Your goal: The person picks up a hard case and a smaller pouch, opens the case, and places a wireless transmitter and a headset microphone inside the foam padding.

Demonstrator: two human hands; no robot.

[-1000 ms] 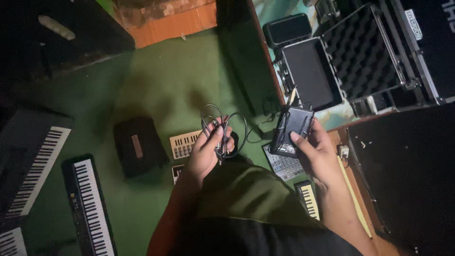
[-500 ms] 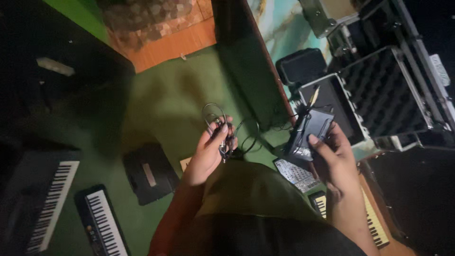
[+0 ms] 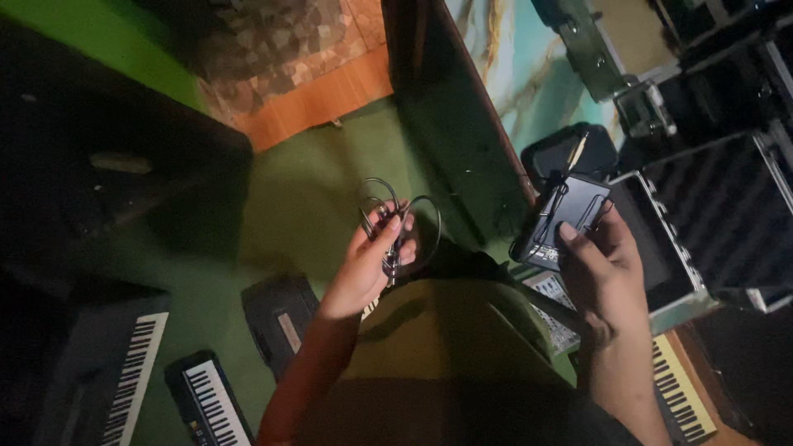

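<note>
Cable [image 3: 396, 216], thin and dark, sits coiled in loose loops in the left hand [image 3: 373, 266], held above the green floor [image 3: 297, 198] and just in front of the person's lap. The left grip is closed around the bundle, fingers curled over the gathered strands, while several loops stick up free above the fingertips. The strands below the fingers are too dim to follow.

The right hand [image 3: 603, 277] holds a small black box-shaped device [image 3: 562, 221], tilted, with a short gold-tipped stub [image 3: 576, 150] rising from its upper end. That grip is wrapped around the lower part of the box, thumb lying across its face and fingers behind it. The two hands are apart, roughly level with each other, the knee in olive trousers [image 3: 450, 330] between and below them.

Behind the right hand stands an open hard case [image 3: 727, 215] with metal edges and dark ribbed foam, and beyond it a dark pouch [image 3: 549, 157] against a painted teal panel [image 3: 529, 74]. On the floor to the left lie a black keyboard [image 3: 206, 400], a larger keyboard [image 3: 124, 372] at the frame edge, and a dark flat box [image 3: 277, 318]. A further row of pale keys [image 3: 681, 396] shows under the right forearm. A patterned rug [image 3: 281, 49] and an orange strip of floor [image 3: 322, 99] lie at the top.
</note>
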